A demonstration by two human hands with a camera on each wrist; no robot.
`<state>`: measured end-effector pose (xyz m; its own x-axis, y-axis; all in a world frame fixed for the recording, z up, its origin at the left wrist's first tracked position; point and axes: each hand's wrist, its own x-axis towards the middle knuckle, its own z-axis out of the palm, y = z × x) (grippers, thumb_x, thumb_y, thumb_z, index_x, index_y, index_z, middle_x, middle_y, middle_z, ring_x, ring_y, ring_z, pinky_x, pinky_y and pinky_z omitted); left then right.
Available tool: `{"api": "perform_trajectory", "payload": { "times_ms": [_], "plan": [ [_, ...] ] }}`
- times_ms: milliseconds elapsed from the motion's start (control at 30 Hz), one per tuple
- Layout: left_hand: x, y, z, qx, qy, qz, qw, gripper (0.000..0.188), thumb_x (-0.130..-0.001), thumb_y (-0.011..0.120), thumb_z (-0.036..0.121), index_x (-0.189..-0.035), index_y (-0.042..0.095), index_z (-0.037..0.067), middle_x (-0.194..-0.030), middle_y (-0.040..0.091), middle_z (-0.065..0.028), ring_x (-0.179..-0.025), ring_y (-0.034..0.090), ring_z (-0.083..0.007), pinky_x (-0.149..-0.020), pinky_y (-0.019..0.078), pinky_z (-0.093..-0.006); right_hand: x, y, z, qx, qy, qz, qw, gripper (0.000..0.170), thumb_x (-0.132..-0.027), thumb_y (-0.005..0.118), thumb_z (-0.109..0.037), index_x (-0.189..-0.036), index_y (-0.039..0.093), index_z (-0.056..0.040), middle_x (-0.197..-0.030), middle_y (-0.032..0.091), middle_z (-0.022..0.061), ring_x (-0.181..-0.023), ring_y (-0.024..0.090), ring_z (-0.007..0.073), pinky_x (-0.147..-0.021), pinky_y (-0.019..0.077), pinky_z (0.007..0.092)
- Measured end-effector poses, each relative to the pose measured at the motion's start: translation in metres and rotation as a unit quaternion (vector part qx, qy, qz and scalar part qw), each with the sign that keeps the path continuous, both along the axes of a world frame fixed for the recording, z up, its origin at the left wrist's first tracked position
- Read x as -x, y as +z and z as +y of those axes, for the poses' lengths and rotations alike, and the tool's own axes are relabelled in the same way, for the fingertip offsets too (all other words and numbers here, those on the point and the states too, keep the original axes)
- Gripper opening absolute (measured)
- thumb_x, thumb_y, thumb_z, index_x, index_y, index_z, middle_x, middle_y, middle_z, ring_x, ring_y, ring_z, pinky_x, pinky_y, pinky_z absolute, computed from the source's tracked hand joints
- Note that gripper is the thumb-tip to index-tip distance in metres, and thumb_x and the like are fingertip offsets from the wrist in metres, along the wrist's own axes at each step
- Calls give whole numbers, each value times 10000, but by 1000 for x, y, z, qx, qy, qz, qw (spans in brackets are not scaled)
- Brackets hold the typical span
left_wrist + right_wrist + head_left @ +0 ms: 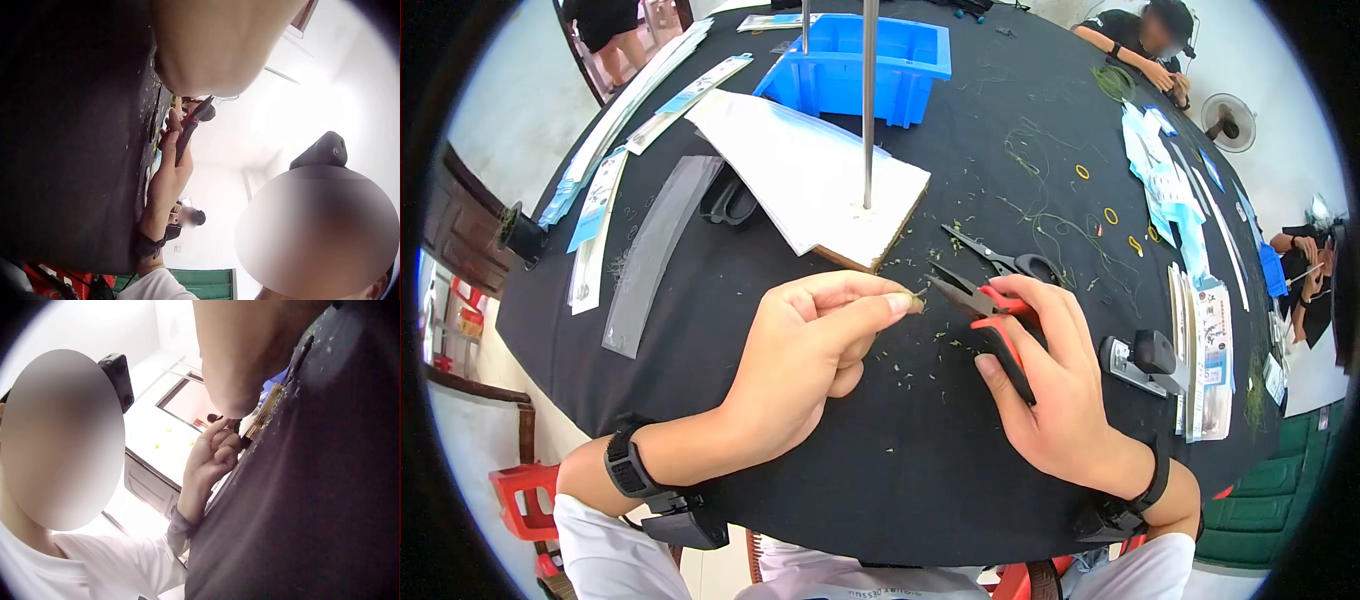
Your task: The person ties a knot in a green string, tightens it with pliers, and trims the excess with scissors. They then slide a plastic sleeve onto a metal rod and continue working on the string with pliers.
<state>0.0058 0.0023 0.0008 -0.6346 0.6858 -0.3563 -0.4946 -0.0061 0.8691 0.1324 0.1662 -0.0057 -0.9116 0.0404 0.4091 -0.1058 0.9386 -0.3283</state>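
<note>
Between its thumb and index finger, my left hand (805, 340) pinches a small olive-green piece (916, 303), too small to make out further. My right hand (1055, 390) grips a pair of pliers (970, 296) with red and black handles. The pliers' metal jaws stand slightly apart, pointing left, close beside the pinched piece. Black scissors (1005, 262) lie on the table just beyond the pliers. Small green clippings are scattered under and around both hands. The left wrist view also shows the pliers (189, 132) in the right hand (167, 169).
A white-topped board (860, 205) carries an upright metal rod (869, 100), with a blue bin (880, 70) behind. To the right are a stapler (1145, 362), packaged strips (1212, 360), yellow rings and green thread. A grey strip (658, 250) lies left. Other people sit around the table.
</note>
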Motion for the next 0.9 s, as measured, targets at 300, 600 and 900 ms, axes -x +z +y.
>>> {"api": "perform_trajectory", "payload": {
  "times_ms": [300,600,900],
  "plan": [
    [2,-1,-1,-18,5,-26,999,147,-860,610,146,-912,621,9,-521,291,105,-427,221,-3,-379,142,-197,-1,1,-2,-47,-2,-8,999,323,-697,692,-79,-976,593,51,-1136,477,162,-999,493,320,-819,399,401],
    [2,-3,0,-11,-22,-51,998,142,-863,608,134,-930,625,10,-525,291,108,-429,219,-5,-380,144,-194,0,1,-2,-48,0,20,999,267,-651,695,-22,-891,594,37,-992,512,148,-857,514,301,-729,418,377],
    [0,-2,0,-1,-28,-1,1000,136,-864,605,130,-929,623,11,-532,301,104,-433,222,-3,-381,145,-193,-4,-2,0,80,16,3,997,199,-682,711,-63,-833,612,20,-854,498,117,-717,522,274,-595,424,342]
  ]
}}
